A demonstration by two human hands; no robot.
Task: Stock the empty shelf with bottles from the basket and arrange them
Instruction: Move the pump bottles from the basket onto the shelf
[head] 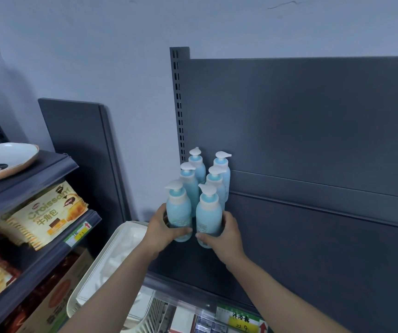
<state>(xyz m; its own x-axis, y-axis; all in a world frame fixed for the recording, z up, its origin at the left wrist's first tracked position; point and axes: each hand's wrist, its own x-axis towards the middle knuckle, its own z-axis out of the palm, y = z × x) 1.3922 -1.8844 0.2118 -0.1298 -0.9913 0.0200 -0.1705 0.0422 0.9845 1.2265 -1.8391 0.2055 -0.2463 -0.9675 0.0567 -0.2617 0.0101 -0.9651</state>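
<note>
Glossy rounded bottles point(208, 212), matte metal shelf point(289, 248)

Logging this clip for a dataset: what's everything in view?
pump bottles: six, light blue, white pumps, shelf's left end
shelf: one, dark grey, centre-right
basket: one, cream, lower left of shelf
panel: one, dark grey, leaning on wall
plate: one, white, atop left rack
croissant packs: several, yellow, left rack
price labels: two, green-yellow, shelf edges
left hand: one, grip round front-left bottle
right hand: one, grip round front-right bottle
</note>
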